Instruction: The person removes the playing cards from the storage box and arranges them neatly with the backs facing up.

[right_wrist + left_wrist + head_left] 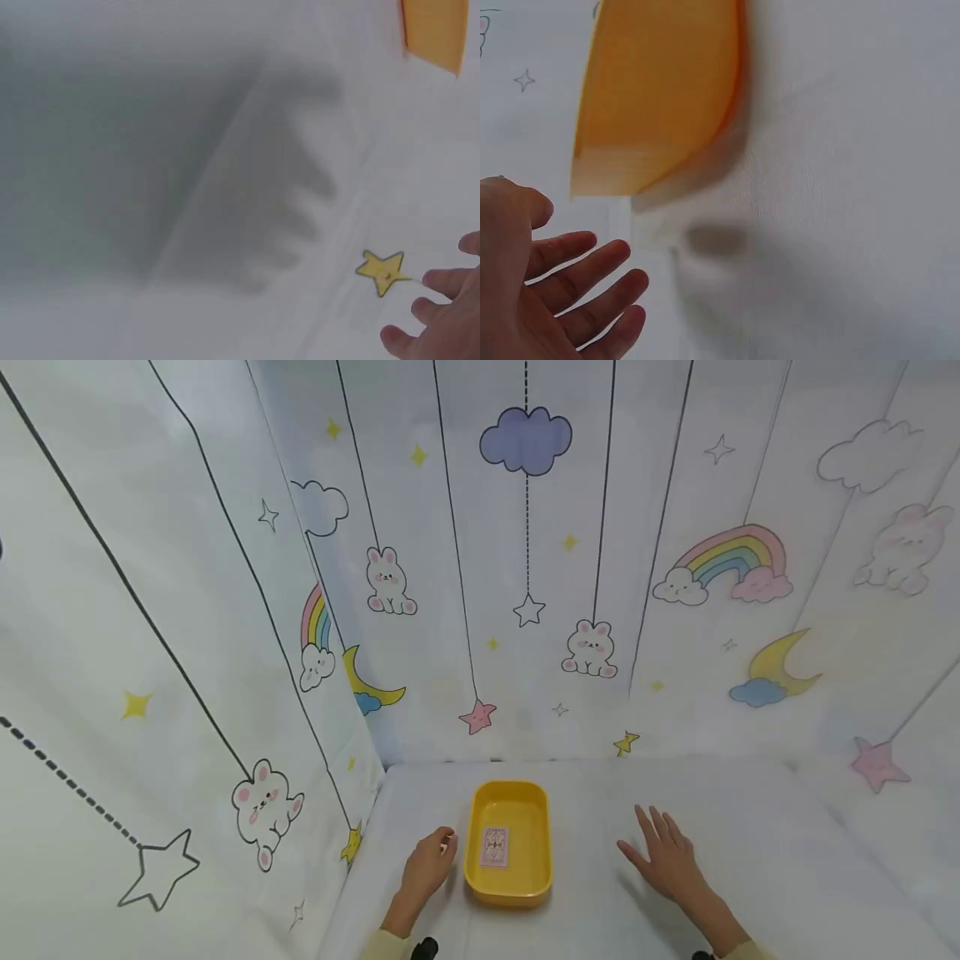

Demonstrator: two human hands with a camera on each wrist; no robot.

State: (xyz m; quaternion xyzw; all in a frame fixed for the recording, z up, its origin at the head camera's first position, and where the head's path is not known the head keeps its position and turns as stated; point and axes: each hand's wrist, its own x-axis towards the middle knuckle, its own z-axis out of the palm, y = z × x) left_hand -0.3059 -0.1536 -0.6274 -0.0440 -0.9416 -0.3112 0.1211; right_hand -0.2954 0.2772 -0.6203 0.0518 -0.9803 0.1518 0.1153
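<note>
A yellow plastic tray (543,852) with rounded corners sits on the white table. Inside it, toward the left, lies a playing card (494,847) or a small deck, its red patterned back facing up. My left hand (430,863) hovers just left of the tray, fingers loosely bent and holding nothing. In the left wrist view the tray's wall (660,90) rises above that hand's fingers. To the right of the tray, apart from it, my right hand (667,856) is held over the table with its fingers spread and nothing in them.
White cloth (450,635) printed with rabbits, clouds, stars and rainbows hangs behind and on the left of the table. The white tabletop (585,802) stretches between the tray and my right hand. A yellow printed star (383,272) shows in the right wrist view.
</note>
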